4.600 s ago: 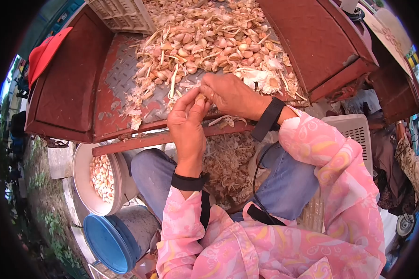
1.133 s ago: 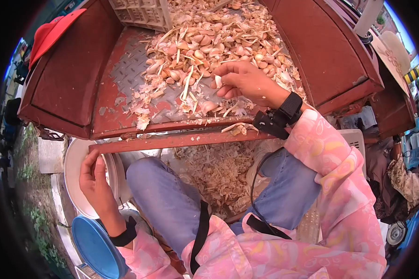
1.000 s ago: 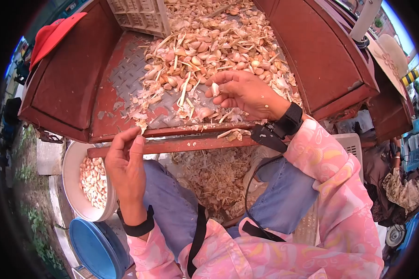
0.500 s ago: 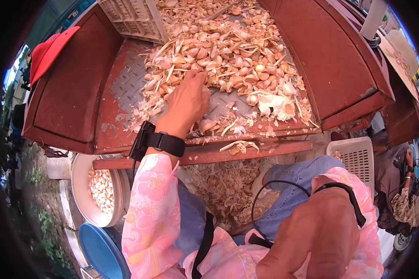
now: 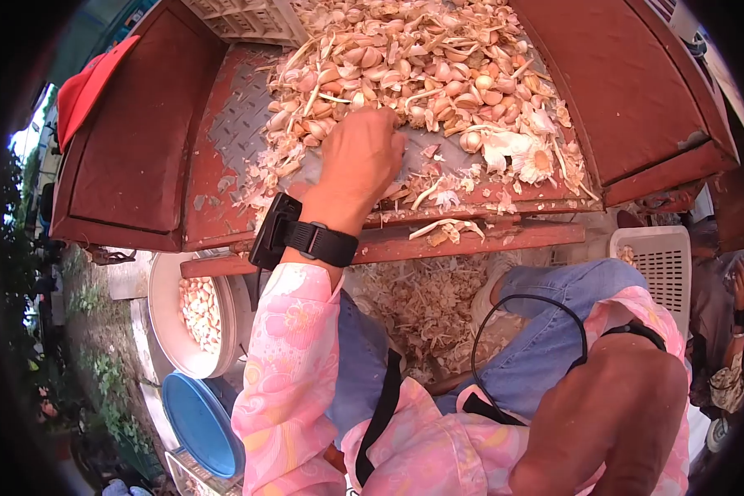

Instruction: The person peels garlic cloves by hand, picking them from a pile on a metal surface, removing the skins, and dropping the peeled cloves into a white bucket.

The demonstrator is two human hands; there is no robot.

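Note:
My left hand [image 5: 360,157], with a black strap at its wrist, is closed at the front edge of a pile of loose garlic cloves [image 5: 438,70]. Its curled fingertips are turned down and hidden, so what they hold cannot be made out. Just right of it lie a pale garlic bulb piece [image 5: 531,159] and bits of skin. My right hand [image 5: 616,413] is large and near the camera at the lower right, above my lap. Its fingers are cut off by the frame's bottom, so its grip cannot be seen.
Red metal side panels [image 5: 132,140] flank the pile. A pale crate [image 5: 252,18] stands behind at left. Below left are a white bucket [image 5: 161,318] with cloves inside and a blue lid [image 5: 194,422]. A white basket [image 5: 655,269] and another person's hand [image 5: 742,285] are at right.
The view has shifted, so the tray and pile appear farther right and higher. My left hand's fingers look more curled at the pile's edge. My right hand has moved to the right.

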